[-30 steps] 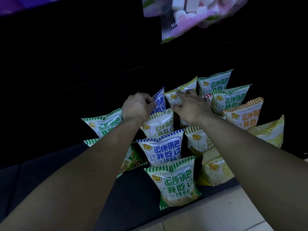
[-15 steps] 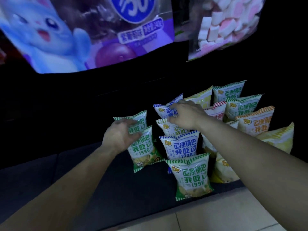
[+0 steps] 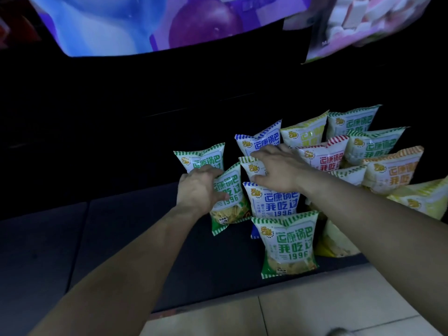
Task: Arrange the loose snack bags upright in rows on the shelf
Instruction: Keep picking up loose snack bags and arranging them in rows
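Note:
Several striped snack bags stand in rows on a dark low shelf (image 3: 121, 238). My left hand (image 3: 197, 190) grips a tilted green-striped bag (image 3: 230, 197) at the left of the group. Behind it stands another green bag (image 3: 201, 157). My right hand (image 3: 276, 169) lies with fingers spread over a small green-striped bag (image 3: 251, 167) in the middle row, between a blue bag (image 3: 259, 141) behind and a blue bag (image 3: 274, 202) in front. A green bag (image 3: 288, 243) stands upright at the shelf's front edge.
Red (image 3: 322, 156), orange (image 3: 392, 168), green (image 3: 351, 122) and yellow (image 3: 424, 200) bags fill the right side. Large purple (image 3: 169, 23) and pink marshmallow (image 3: 358, 23) packs hang above. Pale tiled floor (image 3: 315, 311) lies below the shelf's front edge. Bare shelf stretches left.
My left hand has moved right and closed on the tilted green bag. My right hand has slid forward from the rear blue bag onto the small green bag. The camera view has shifted.

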